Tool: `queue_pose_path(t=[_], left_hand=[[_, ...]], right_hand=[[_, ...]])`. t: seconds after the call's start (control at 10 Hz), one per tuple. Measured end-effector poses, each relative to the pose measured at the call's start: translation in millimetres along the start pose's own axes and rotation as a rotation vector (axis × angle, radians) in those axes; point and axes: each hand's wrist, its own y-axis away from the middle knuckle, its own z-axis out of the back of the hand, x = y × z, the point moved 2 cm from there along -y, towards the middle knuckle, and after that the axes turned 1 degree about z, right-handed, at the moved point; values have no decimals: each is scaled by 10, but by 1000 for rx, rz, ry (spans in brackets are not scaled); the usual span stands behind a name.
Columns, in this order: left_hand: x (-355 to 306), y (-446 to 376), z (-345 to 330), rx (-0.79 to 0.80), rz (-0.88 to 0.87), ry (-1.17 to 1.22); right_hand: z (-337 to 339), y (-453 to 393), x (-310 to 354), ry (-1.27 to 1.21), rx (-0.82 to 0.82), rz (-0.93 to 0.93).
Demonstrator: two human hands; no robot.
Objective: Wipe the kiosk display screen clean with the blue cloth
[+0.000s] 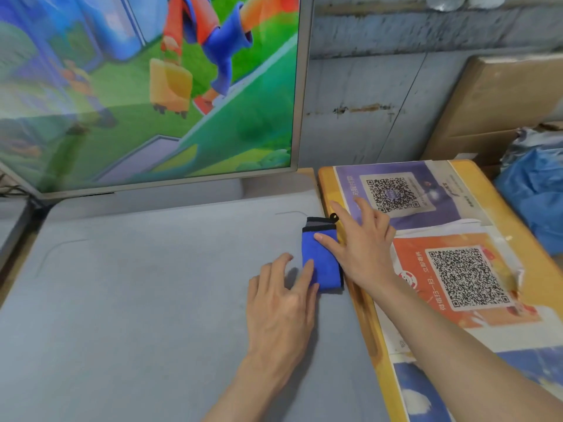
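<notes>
The kiosk display screen [146, 86] stands at the upper left in a white frame and shows a bright cartoon picture. A folded blue cloth [323, 263] with a black edge and loop lies flat on the grey kiosk surface [137, 300] at its right edge. My left hand [280, 303] rests on the grey surface with fingers spread, and a fingertip touches the cloth's lower left edge. My right hand [362, 248] lies over the cloth's right side with fingers apart, the thumb pressing on the blue fabric. Neither hand is closed around it.
A yellow-edged table [362, 303] to the right carries taped sheets with QR codes [466, 275]. Cardboard [502, 102] leans on the grey wall at the back right, with a blue plastic bag [536, 190] below it. Cables [9, 190] show at the far left.
</notes>
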Motion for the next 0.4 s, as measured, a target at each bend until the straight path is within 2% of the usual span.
queue_pose_path(t=[0.2, 0.3, 0.4], left_hand=[[139, -393, 407, -95, 36, -33], [171, -585, 744, -233, -21, -44], [144, -816, 1125, -309, -8, -130]], right_hand=[[468, 95, 278, 20, -178, 185], [794, 161, 454, 39, -274, 264], [1161, 180, 639, 50, -339, 293]])
